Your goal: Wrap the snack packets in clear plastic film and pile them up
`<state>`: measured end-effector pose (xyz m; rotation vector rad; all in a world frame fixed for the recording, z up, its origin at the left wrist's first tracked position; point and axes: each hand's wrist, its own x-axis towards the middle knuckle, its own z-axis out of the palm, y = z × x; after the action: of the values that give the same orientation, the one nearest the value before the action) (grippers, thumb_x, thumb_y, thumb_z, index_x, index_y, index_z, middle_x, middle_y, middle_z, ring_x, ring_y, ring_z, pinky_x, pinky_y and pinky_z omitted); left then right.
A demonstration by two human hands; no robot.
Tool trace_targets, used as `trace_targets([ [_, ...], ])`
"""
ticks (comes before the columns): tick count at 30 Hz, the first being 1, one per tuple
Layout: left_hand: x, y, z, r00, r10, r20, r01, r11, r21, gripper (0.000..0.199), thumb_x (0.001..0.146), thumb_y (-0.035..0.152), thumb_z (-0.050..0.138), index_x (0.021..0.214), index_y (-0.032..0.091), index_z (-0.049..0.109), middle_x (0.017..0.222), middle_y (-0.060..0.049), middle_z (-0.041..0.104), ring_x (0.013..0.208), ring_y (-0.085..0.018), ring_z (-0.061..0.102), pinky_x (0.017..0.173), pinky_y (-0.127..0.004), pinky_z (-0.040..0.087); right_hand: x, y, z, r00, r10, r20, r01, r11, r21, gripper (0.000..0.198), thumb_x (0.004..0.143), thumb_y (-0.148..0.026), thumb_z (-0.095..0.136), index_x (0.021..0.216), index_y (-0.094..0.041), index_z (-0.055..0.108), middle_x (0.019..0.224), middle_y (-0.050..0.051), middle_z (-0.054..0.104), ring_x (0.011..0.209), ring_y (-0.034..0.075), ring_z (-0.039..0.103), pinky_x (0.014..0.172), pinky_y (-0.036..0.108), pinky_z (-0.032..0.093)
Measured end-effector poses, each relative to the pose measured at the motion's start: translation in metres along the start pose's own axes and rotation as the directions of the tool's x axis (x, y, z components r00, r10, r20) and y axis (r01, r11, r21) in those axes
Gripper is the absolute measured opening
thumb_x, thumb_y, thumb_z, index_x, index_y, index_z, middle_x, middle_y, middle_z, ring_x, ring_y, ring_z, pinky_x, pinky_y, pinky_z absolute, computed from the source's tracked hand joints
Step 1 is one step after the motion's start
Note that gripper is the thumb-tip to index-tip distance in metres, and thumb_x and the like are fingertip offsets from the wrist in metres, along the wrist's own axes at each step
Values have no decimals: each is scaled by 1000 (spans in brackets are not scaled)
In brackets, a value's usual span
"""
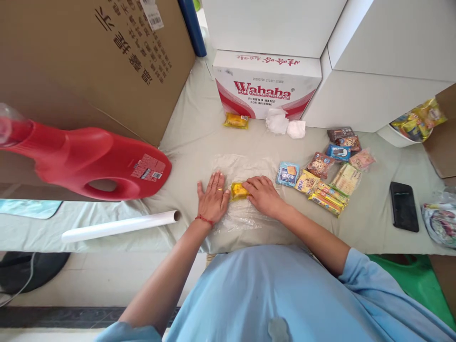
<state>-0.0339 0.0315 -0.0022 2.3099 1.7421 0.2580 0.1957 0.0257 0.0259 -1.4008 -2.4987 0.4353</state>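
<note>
A small yellow snack packet (pixel 238 191) lies on a sheet of clear plastic film (pixel 237 219) spread over the cloth-covered table. My left hand (pixel 213 199) rests flat on the film at the packet's left, fingers stretched out and thumb close to its edge. From the other side, my right hand (pixel 262 194) bends its fingers and thumb over the packet's right end. Just right of that hand is a blue biscuit packet (pixel 288 174). A white roll of film (pixel 121 226) lies to the left on the table.
Several wrapped snacks (pixel 320 165) are heaped at the right, near a black phone (pixel 403 207). Behind stand a Wahaha carton (pixel 267 88), another yellow packet (pixel 236 120) and crumpled white tissue (pixel 277 121). A red jug (pixel 103 161) and a large cardboard box (pixel 142 109) occupy the left.
</note>
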Motion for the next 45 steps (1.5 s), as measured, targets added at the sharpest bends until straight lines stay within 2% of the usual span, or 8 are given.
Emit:
trace_targets([
  [4,-17,-9,-9,991,103,-81,-103,995,-3,56,100,28,38,156,27,46,166,-11,38,159,-28,26,127,-64,-2,-32,8,-16,995,-32,-91,38,997,66,46,101,-34,55,145,-21,55,150,18,53,139,33,45,118,59,35],
  [12,-52,-40,-27,927,304,221,-238,930,-281,75,69,19,48,144,23,55,160,-12,50,150,-28,43,129,-59,7,-119,27,-6,990,-140,28,130,966,223,26,103,-34,53,121,-22,67,133,14,65,127,30,58,107,54,51],
  [19,-41,-47,-38,880,368,300,-267,906,-328,61,78,33,59,139,26,58,165,-12,41,154,-29,37,128,-59,5,-67,34,-35,998,-61,-10,58,865,499,21,105,-35,49,104,-24,67,113,10,74,104,22,69,93,40,57],
  [24,-37,-47,-28,928,327,179,-253,904,-344,35,94,47,54,116,26,70,152,-11,59,146,-25,49,128,-56,11,-26,54,-55,989,119,91,-150,768,623,30,97,-48,56,93,-20,67,87,5,71,79,18,66,73,31,55],
  [32,-10,-33,-13,996,-69,-60,26,841,-540,52,103,47,31,77,22,69,85,-6,76,88,-20,69,96,-38,48,2,66,-49,871,361,334,-491,642,589,26,89,-45,57,92,-21,64,66,-3,60,54,12,53,55,24,43],
  [35,5,-24,-7,945,-304,-119,209,845,-492,48,101,47,35,65,23,54,65,-2,63,73,-19,62,82,-34,47,8,65,-45,828,471,304,-559,738,379,24,91,-40,57,89,-19,69,65,-1,64,58,13,56,62,25,40],
  [40,14,-16,-4,816,-541,-203,365,756,-544,44,104,46,26,82,23,56,77,-4,65,81,-22,62,82,-37,46,13,62,-39,844,498,200,-526,840,129,26,95,-38,57,95,-20,76,74,2,69,73,16,60,69,25,36],
  [45,-14,-14,-12,566,-470,-677,245,880,-407,34,99,43,43,112,17,59,115,-17,64,115,-30,56,103,-50,39,19,58,-41,856,485,178,-509,851,126,29,97,-39,54,99,-20,76,77,2,71,74,16,60,67,25,34],
])
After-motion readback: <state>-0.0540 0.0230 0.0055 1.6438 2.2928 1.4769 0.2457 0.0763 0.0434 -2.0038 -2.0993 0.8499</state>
